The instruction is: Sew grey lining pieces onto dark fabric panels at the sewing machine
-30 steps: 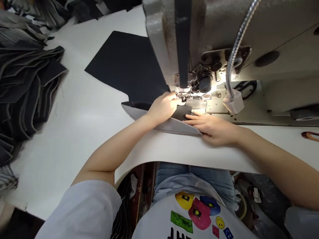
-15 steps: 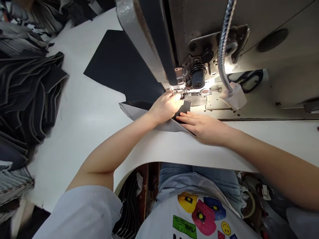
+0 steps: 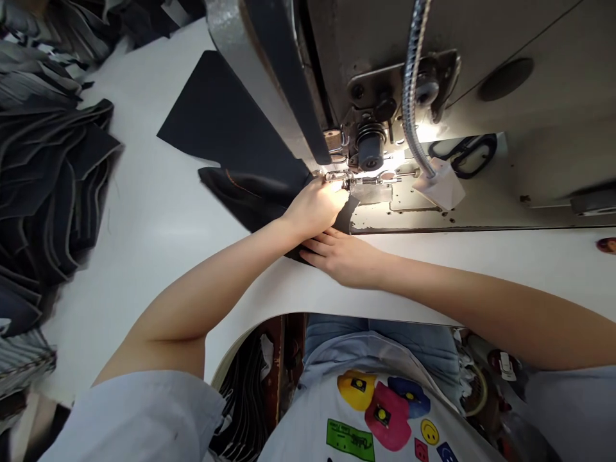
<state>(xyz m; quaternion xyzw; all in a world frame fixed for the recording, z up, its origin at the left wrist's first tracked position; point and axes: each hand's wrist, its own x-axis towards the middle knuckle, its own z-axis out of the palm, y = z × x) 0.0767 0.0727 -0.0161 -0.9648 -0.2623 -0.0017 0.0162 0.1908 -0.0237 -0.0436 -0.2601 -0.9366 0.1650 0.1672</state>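
We find a white table (image 3: 163,212), its front edge cut in a curve before the seated person. Set into it is the pale metal bed (image 3: 486,205) of a sewing machine (image 3: 327,58). A lamp (image 3: 440,186) on a flexible stem hangs over the bed, and scissors (image 3: 474,154) lie behind it. The needle area is brightly lit.

The dark cloth (image 3: 216,115) lies on the table left of the needle, passing beneath the machine's arm; towards the person it is raised and curled, showing an orange stitch line (image 3: 240,183).

The left hand (image 3: 317,202) is on the cloth beside the presser foot, fingers bent; we cannot tell whether they pinch it. The right hand (image 3: 341,260) rests flat, fingers extended onto the cloth's near edge, just below the left wrist.

Along the table's left side we record a dark stack (image 3: 43,186) and grey pieces (image 3: 33,74).
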